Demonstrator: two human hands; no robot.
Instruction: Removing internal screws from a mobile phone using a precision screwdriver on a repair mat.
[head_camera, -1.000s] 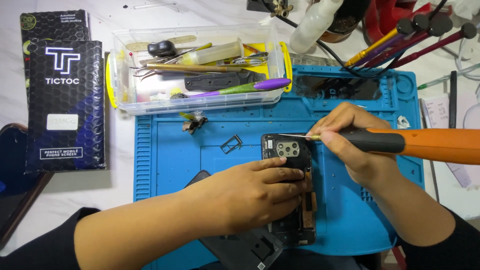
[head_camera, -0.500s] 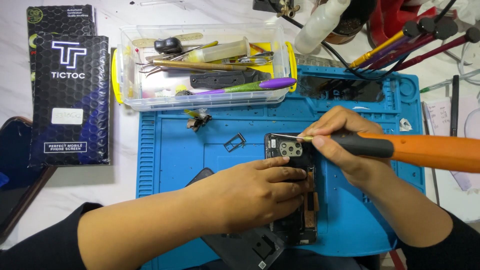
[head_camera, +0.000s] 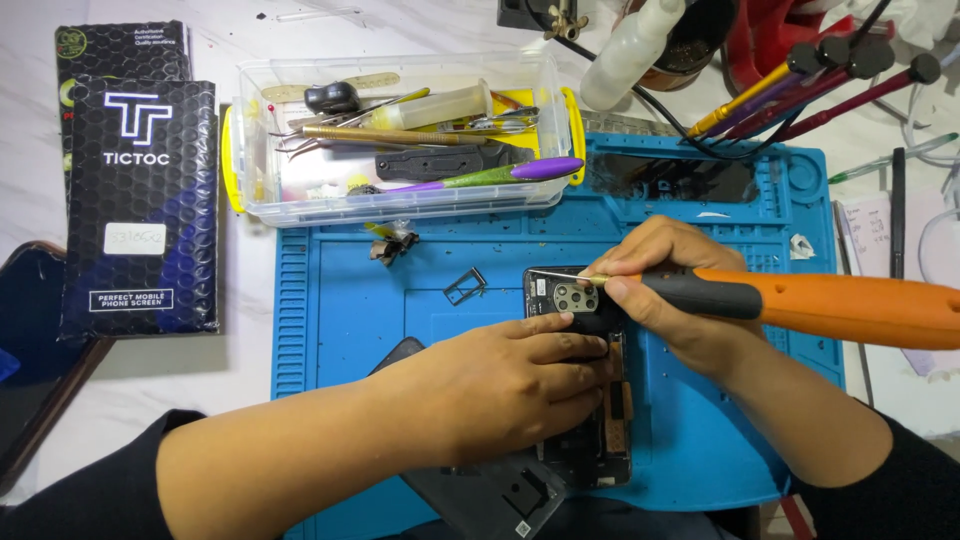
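An opened black phone lies lengthwise on a blue work mat, its camera block at the far end. My left hand lies flat across the phone's middle and presses it down. My right hand grips an orange-and-black screwdriver, whose thin tip rests at the top edge of the camera block. A small metal card tray lies on the mat to the left of the phone. A dark back cover sticks out under my left forearm.
A clear plastic box with tweezers, a purple-green pry tool and other tools stands at the mat's far edge. Two black packages lie at left, a dark device beside them. A white bottle and several upright screwdrivers stand behind.
The view has shifted slightly. Both hands keep their hold, and the screwdriver tip stays at the camera block.
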